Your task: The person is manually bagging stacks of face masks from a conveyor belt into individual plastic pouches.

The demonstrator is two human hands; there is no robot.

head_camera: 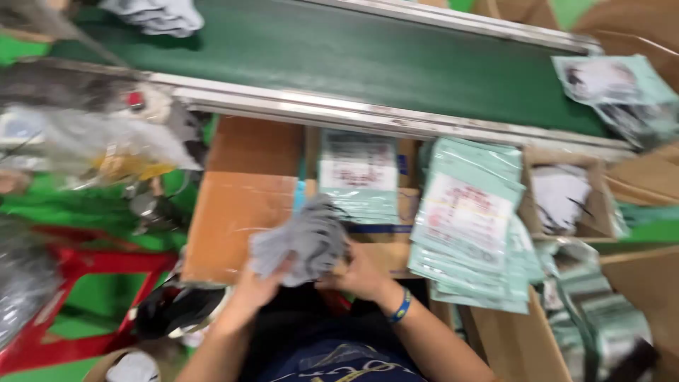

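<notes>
Both hands meet on a bundle of grey cloth (300,242), held low in front of the person's body. The left hand (256,286) grips the bundle from below at its left edge, fingers curled up into the fabric. The right hand (359,272) closes on its right side, fingers tucked into the cloth; a blue wristband (401,306) circles that wrist. The picture is blurred by motion, so the exact fold of the cloth cannot be told.

The cloth hangs just above a flat cardboard box (237,212), touching or nearly touching its near right corner. Right of the cloth lies a thick stack of pale green bags (470,226), fanned slightly, and behind the cloth a smaller pile of the same bags (358,177) sits between the cardboard and the big stack. Beyond all these, a green conveyor belt (368,60) runs across the view, edged by a metal rail (339,113). More grey cloth (159,15) lies on the belt, far left of the bundle. Well right of the stack, an open carton (566,198) holds white and dark pieces. Left of the cardboard sits a heap of clear plastic (85,138), and below it a red stool (78,283).
</notes>
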